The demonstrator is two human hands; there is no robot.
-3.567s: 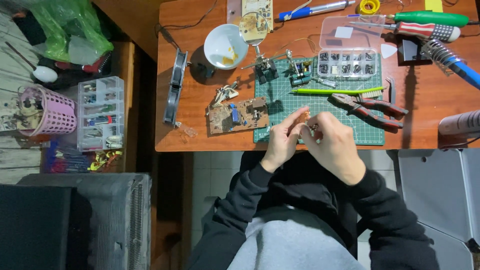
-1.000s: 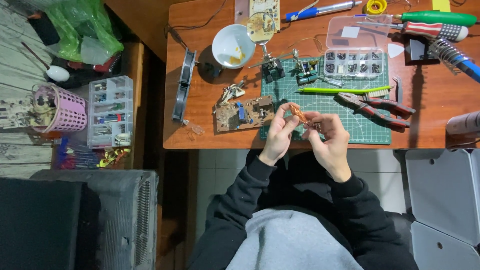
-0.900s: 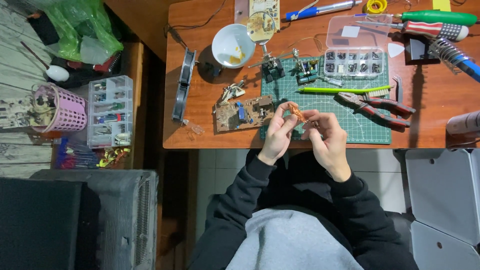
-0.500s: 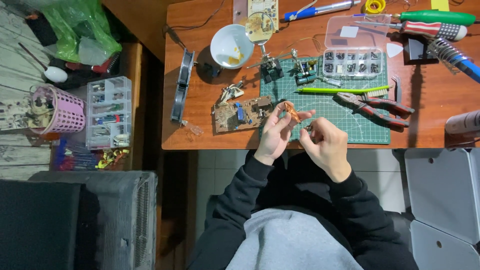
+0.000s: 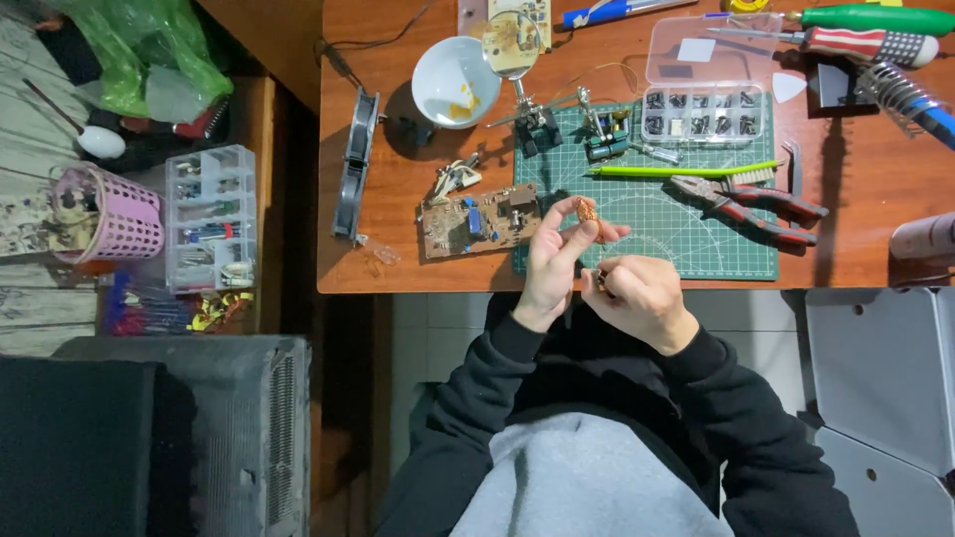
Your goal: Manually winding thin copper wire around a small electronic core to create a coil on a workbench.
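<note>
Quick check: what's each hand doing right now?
Left hand: closed, pinching a small copper-coloured coil at its fingertips.
Right hand: curled shut just below the coil; what it holds cannot be told.

Your single head camera looks straight down from well above onto the table (image 5: 875, 219) edge and your lap.

Left hand (image 5: 553, 261) raised copper coil (image 5: 587, 211); right hand (image 5: 642, 298) lowered.

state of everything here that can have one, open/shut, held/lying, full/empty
left hand: pinching a small copper coil
right hand: curled shut, contents hidden
parts box: lid shut
bowl: nearly empty, yellow residue
pliers: lying on mat, jaws shut
circuit board: lying flat, untouched
</note>
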